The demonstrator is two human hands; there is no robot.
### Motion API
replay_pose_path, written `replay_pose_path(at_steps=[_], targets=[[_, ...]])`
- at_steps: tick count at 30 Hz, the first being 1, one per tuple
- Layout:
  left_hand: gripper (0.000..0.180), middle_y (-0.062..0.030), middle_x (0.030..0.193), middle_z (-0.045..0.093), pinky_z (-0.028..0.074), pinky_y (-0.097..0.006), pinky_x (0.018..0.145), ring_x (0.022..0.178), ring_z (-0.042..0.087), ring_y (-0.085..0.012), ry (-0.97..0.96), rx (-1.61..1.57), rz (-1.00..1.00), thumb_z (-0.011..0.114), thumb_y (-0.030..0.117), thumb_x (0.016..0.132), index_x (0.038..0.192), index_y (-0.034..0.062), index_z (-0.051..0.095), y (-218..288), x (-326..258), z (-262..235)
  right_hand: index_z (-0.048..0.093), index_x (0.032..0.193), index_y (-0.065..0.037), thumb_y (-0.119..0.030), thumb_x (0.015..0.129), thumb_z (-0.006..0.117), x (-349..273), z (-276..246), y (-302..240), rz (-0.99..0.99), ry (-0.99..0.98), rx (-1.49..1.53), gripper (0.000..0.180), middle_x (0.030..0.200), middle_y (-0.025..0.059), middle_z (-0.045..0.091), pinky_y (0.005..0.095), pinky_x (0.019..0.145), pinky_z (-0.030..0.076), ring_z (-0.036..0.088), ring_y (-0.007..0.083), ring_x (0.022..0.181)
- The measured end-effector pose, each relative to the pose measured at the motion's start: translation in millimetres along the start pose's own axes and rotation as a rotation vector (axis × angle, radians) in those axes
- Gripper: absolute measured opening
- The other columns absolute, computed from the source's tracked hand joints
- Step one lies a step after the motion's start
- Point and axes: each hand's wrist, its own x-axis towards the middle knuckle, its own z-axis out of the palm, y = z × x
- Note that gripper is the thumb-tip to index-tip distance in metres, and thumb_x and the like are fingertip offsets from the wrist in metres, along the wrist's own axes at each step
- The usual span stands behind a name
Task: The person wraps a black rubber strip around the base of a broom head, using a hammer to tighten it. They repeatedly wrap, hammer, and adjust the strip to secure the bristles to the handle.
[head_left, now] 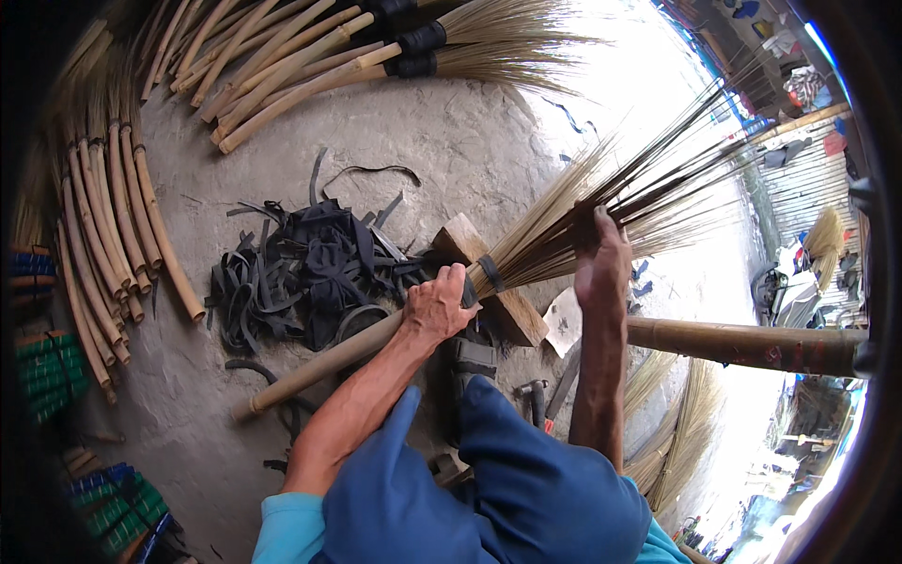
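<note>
A stick broom with a pale bamboo handle (324, 368) lies slanted across the view in front of me, its bristles (550, 230) fanning out to the upper right. My left hand (440, 305) is wrapped round the broom at the top of the handle, just below a black rubber band (490, 273) that binds the bristles. Against the bristles, beyond the band, my right hand (603, 258) is held upright with its fingers stretched out; some of its fingers are in shadow. Under the bound part lies a wooden block (512, 318).
A tangle of black rubber strips (315, 263) lies left of the block. Bamboo-handled brooms (329, 85) are stacked at the far side, with more handles (117, 221) at left. A hammer (536, 399) rests near my knees. A thick bamboo pole (752, 346) extends rightward.
</note>
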Motion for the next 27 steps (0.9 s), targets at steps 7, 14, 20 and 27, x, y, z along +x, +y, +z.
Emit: replay_pose_path(at_steps=[7,14,20,27], targets=[[0.068,-0.0177,0.114,0.071,0.062,-0.060,0.082,0.101,0.077,-0.0459,0.008,-0.012,-0.017,0.093,0.045,0.084,0.125,0.0090,0.053,3.2,-0.2,-2.5,0.049,0.157,0.006,-0.018,0.107,0.075,0.0,6.2,-5.4,0.089,0.016,-0.149,0.061,0.139,0.0151,0.067,0.0356,0.114,0.050,0.064,0.0216,0.128],[0.068,-0.0207,0.119,0.073,0.062,-0.061,0.085,0.104,0.076,-0.0491,0.000,-0.082,-0.051,0.094,0.046,0.083,0.124,0.0079,0.055,-4.2,1.5,-8.5,0.057,0.154,0.003,-0.017,0.109,0.067,-45.9,-39.6,15.3,-0.190,-0.072,-0.554,0.050,0.146,0.0173,0.067,0.0411,0.121,0.049,0.062,0.0276,0.139],[0.071,-0.0212,0.119,0.073,0.061,-0.061,0.087,0.107,0.075,-0.0501,-0.044,-0.111,-0.070,0.093,0.046,0.084,0.129,0.0068,0.055,-6.4,3.6,-12.1,0.058,0.155,0.001,-0.013,0.112,0.063,-46.4,-11.9,51.4,-0.073,-0.188,-0.653,0.046,0.150,0.0168,0.067,0.0388,0.119,0.050,0.064,0.0257,0.137],[0.076,-0.0229,0.129,0.071,0.058,-0.060,0.096,0.120,0.070,-0.0490,-0.069,-0.193,-0.077,0.093,0.051,0.083,0.134,0.0049,0.059,-15.0,3.8,-16.0,0.062,0.148,0.001,-0.009,0.112,0.059,-49.5,-42.6,57.4,-0.191,-0.091,-0.672,0.038,0.142,0.0132,0.069,0.0363,0.106,0.058,0.068,0.0221,0.128]])
